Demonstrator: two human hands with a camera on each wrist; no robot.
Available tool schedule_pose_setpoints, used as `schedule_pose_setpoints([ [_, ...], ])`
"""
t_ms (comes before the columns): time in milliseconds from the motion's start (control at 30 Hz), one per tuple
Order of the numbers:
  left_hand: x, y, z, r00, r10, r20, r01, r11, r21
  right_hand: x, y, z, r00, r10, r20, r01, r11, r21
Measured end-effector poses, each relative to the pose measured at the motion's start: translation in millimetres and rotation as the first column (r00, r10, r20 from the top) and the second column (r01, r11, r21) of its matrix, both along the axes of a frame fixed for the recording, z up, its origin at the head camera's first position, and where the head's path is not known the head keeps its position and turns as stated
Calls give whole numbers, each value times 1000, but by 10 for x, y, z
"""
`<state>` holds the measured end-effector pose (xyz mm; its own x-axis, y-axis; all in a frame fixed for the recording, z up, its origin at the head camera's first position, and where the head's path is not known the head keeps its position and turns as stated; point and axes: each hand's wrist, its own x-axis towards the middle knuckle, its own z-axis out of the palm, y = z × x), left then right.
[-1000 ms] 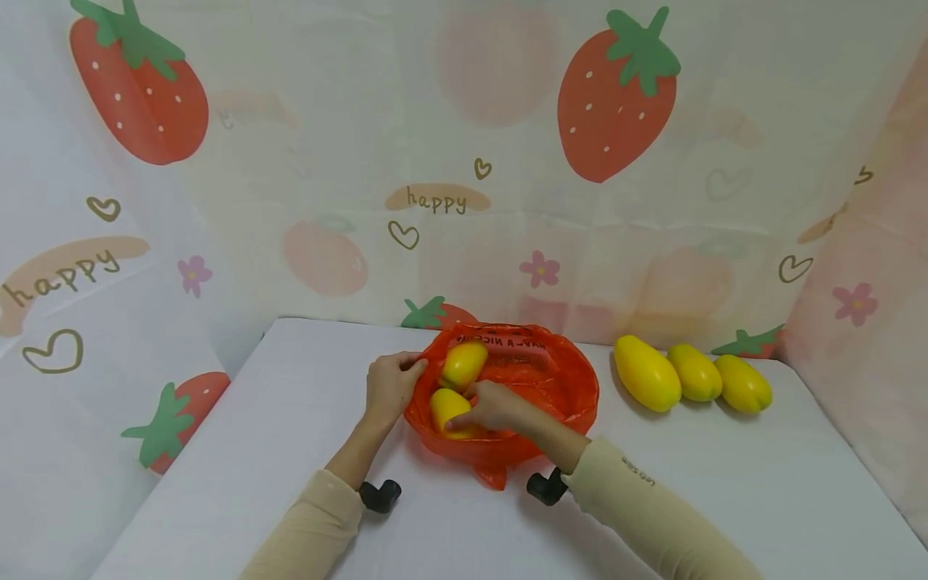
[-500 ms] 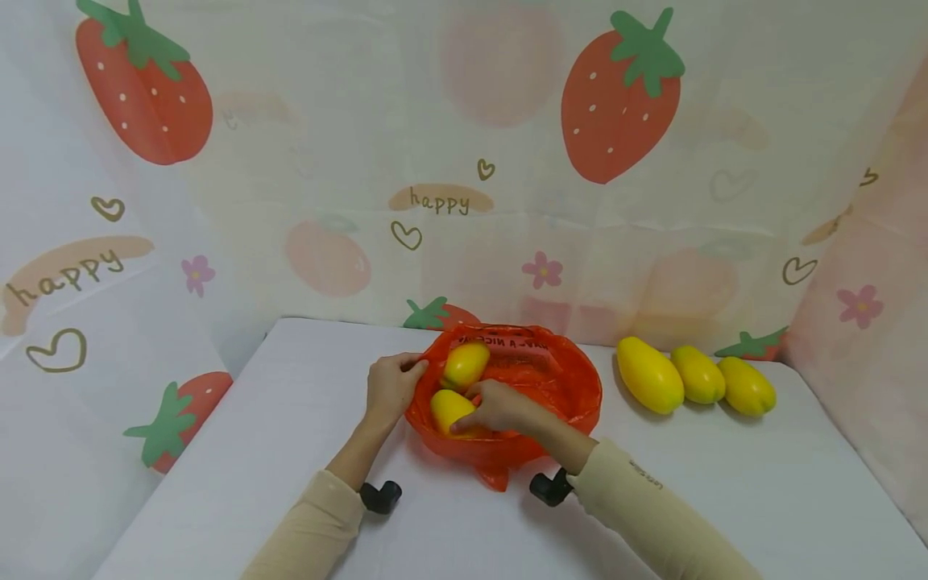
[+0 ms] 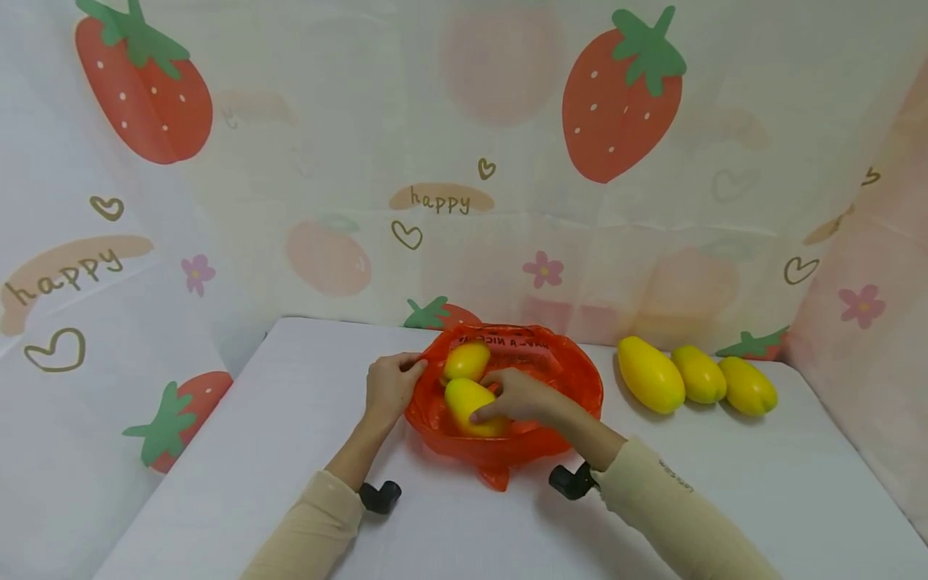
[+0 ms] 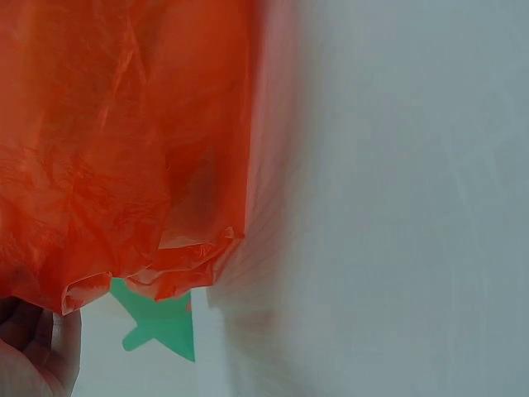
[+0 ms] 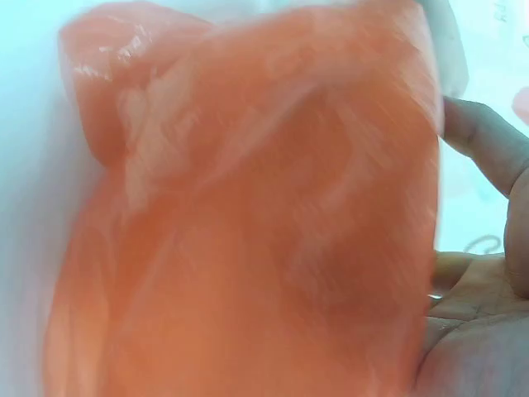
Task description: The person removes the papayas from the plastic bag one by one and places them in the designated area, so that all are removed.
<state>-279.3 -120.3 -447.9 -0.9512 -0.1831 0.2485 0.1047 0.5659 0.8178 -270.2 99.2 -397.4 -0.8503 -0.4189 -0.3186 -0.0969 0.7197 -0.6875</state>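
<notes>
An open red plastic bag (image 3: pixel 569 387) stands on the table. At its left rim my left hand (image 3: pixel 387 392) pinches the plastic between thumb and fingers. My right hand (image 3: pixel 525 396) reaches over the bag and grips a yellow mango (image 3: pixel 466 400) at the left of the opening. Another yellow mango (image 3: pixel 469 359) lies behind it, inside the bag. In the left wrist view, the left hand (image 4: pixel 41 351) shows at the bag's edge. The bag wall hides most of the held mango in the right wrist view, where the right hand (image 5: pixel 488 322) is partly visible.
Three more yellow mangoes (image 3: pixel 698 374) lie in a row right of the bag, near the table's back edge. A strawberry-print curtain (image 3: pixel 435 266) rises behind the white table (image 3: pixel 290 387). Black wrist mounts (image 3: pixel 382 497) hang below both forearms.
My right hand has moved up and to the right, and the gripped mango has risen with it, showing more of itself. My left hand stays at the rim.
</notes>
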Motion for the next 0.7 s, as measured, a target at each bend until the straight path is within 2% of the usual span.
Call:
schedule_pose_setpoints([
  [267, -3, -9, -16, 1000, 5, -3, -5, 1000, -4, -8, 153, 121, 999, -45, 13, 45, 998, -36],
  [467, -24, -13, 6, 1000, 0, -8, 0, 1000, -2, -39, 282, 245, 999, -34, -30, 32, 998, -54],
  [700, -16, -22, 8, 1000, 9, 7, -9, 1000, 1, -65, 442, 344, 995, -21, -97, 19, 999, -25],
])
